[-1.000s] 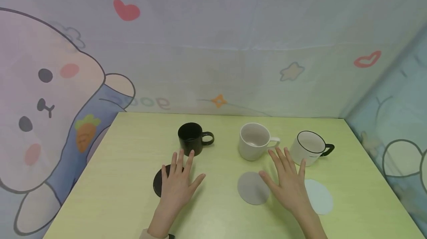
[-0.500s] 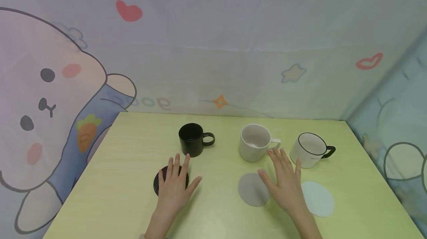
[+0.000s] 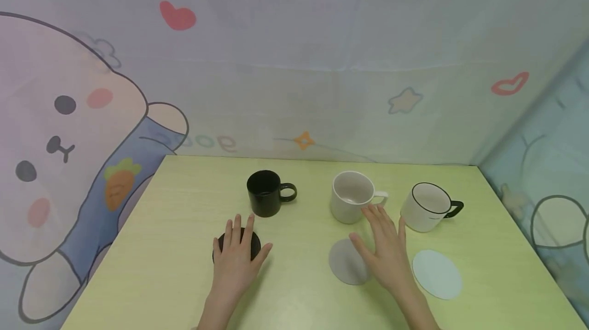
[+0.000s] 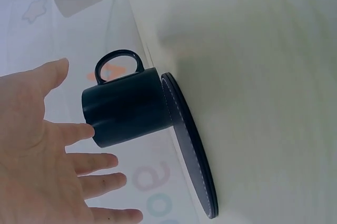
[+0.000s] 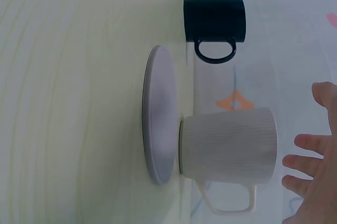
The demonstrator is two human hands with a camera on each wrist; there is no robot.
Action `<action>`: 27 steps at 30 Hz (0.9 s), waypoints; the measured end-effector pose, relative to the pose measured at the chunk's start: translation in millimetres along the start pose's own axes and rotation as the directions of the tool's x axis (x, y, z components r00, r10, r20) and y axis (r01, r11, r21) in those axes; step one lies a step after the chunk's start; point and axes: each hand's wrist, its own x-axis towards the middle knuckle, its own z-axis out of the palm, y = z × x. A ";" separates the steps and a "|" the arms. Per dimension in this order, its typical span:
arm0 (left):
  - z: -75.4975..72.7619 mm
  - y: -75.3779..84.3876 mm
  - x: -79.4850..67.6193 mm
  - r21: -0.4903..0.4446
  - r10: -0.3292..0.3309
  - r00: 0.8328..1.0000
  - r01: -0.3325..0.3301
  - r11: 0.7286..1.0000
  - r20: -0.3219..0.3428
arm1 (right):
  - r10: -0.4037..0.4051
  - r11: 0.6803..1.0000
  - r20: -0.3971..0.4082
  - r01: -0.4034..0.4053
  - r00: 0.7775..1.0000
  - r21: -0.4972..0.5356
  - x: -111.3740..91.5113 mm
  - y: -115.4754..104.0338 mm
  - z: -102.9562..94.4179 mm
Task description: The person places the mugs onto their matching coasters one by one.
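The black coaster (image 3: 255, 249) lies flat on the table (image 3: 161, 248), in front of the black mug (image 3: 264, 194) and partly covered from the head view by the left hand (image 3: 235, 263). This hand hangs in the air above it, fingers straight and spread, holding nothing. The grey coaster (image 3: 344, 262) lies in front of the plain white mug (image 3: 348, 204). The right hand (image 3: 388, 258) is above the table, just beside this coaster in the head view, with fingers extended; it also holds nothing, and the right wrist view shows it apart from the mug. Farther to the right, the pale coaster (image 3: 437, 275) lies near the black-rimmed mug (image 3: 422, 212). All three mugs stand upright, their handles toward the right. Behind the table hangs a printed cloth (image 3: 285, 38) with hearts and a cartoon animal.
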 end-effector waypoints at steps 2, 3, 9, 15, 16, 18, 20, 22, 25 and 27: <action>-0.7 -1.6 0.1 -0.008 -0.017 1.000 0.017 1.000 0.014 | -0.003 1.000 0.000 0.003 1.000 0.007 0.3 -0.5 1.6; -1.2 -2.4 0.0 -0.006 -0.025 0.999 0.025 1.000 0.021 | -0.004 1.000 -0.001 0.004 1.000 0.013 0.5 -0.9 2.3; -4.9 -6.4 -3.3 -0.002 -0.037 0.999 0.037 0.999 0.021 | -0.010 0.999 0.015 0.009 1.000 0.037 3.2 -3.8 4.7; -7.9 -9.4 -7.0 -0.003 -0.046 0.998 0.046 0.999 0.036 | -0.056 0.998 0.017 0.055 0.998 0.041 10.7 -7.5 5.0; -8.5 -10.1 -7.5 -0.002 -0.048 0.998 0.048 0.999 0.037 | -0.064 0.997 0.017 0.063 0.998 0.044 12.2 -8.1 5.1; -9.6 -11.8 -8.4 0.007 -0.051 0.998 0.050 0.999 0.039 | -0.077 0.996 0.019 0.076 0.997 0.051 14.9 -9.5 5.4; -10.8 -13.2 -8.7 0.010 -0.052 0.998 0.051 0.999 0.041 | -0.090 0.994 0.021 0.089 0.996 0.057 17.5 -10.9 5.6; -12.1 -14.8 -8.7 0.008 -0.054 0.997 0.054 0.999 0.045 | -0.100 0.993 0.023 0.099 0.995 0.065 19.6 -12.2 6.2; -13.4 -17.7 -8.3 0.006 -0.062 0.996 0.062 0.998 0.058 | -0.111 0.991 0.023 0.110 0.994 0.070 21.8 -13.6 7.6; -14.1 -19.8 -7.9 0.011 -0.067 0.995 0.066 0.998 0.068 | -0.116 0.990 0.025 0.114 0.993 0.081 22.7 -14.3 8.8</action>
